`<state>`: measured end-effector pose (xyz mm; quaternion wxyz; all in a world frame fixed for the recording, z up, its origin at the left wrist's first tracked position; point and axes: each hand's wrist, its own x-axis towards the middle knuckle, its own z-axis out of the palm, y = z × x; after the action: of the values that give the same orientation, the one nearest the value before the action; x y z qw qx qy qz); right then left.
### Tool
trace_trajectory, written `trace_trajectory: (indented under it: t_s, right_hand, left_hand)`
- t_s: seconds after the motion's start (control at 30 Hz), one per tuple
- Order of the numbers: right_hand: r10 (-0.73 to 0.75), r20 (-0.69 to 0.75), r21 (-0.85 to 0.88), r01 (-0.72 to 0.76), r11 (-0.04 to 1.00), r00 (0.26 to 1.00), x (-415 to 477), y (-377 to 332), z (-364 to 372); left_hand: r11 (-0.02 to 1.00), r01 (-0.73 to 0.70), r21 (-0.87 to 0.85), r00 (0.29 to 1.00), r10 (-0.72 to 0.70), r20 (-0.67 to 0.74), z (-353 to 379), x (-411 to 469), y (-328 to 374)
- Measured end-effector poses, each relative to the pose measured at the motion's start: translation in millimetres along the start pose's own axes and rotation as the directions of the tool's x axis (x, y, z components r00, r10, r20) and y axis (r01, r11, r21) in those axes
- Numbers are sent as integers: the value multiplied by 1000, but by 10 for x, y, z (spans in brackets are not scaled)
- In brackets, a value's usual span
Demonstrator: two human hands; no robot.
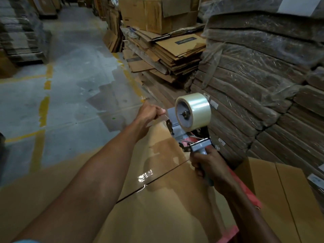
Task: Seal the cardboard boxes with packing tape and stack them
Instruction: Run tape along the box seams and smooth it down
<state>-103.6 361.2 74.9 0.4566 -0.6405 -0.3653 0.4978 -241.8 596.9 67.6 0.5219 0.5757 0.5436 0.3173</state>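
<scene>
Right now the right hand (pixel 208 165) grips the handle of the tape dispenser (pixel 185 135), held just above the cardboard box (pixel 157 213). The left hand (pixel 149 112) pinches what looks like the free end pulled from the tape roll (pixel 197 107). A glossy strip (pixel 163 151) crosses the box's centre seam. Stacks of flattened cardboard (pixel 254 76) stand behind.

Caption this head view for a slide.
Right hand grips tape dispenser above cardboard box; left hand pinches the tape end.
</scene>
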Motion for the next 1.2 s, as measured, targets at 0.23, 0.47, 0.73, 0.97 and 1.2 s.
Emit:
trace_trajectory:
  t_s: [0.23,0.47,0.73,0.97,1.2]
  right_hand:
    - [32,12,50,-33,998,999,197,94,70]
    - [80,-10,36,-80,996,997,216,92,51]
    - [205,-45,10,-205,979,978,270,31,85]
    - [247,-42,-44,-248,968,968,276,-43,100]
    - [179,-27,-233,-180,955,983,32,-106,-51]
  left_hand:
    - [997,77,27,997,-78,26,40,198,-313]
    - [966,180,188,976,-198,85,13,182,-274]
    - [822,-96,562,994,107,13,120,213,-267]
    - [710,-302,636,905,4,426,308,316,-400]
    - [918,105,383,939,-218,265,346,81,-323]
